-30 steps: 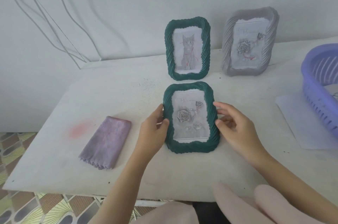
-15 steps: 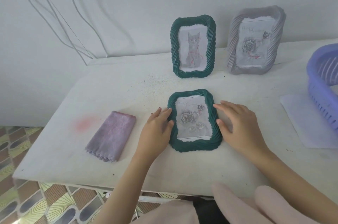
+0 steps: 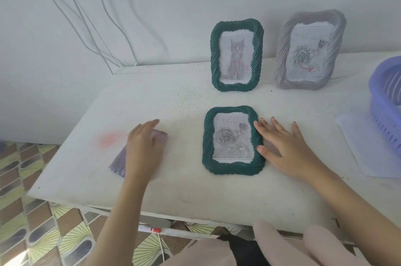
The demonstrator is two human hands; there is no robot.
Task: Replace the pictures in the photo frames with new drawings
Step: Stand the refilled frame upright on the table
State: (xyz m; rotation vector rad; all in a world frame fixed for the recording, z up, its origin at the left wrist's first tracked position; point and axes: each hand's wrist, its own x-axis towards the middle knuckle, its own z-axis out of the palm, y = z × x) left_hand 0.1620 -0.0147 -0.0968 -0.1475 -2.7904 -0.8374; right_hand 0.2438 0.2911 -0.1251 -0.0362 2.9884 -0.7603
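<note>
Green rose frame, where?
— Flat, face up on table. Right hand spread, palm down, thumb touching frame's right edge.
Left hand?
— Fingers straight, blurred, over purple cloth left of frame; contact unclear.

On the table before us, a rose-drawing frame lies flat near the middle. Behind it a cat-drawing frame stands near the wall, with a second rose frame standing to its right. Our left hand is over the cloth, left of the flat frame. Our right hand rests flat just right of it, touching its edge. Farther right lie a paper sheet and a basket.
</note>
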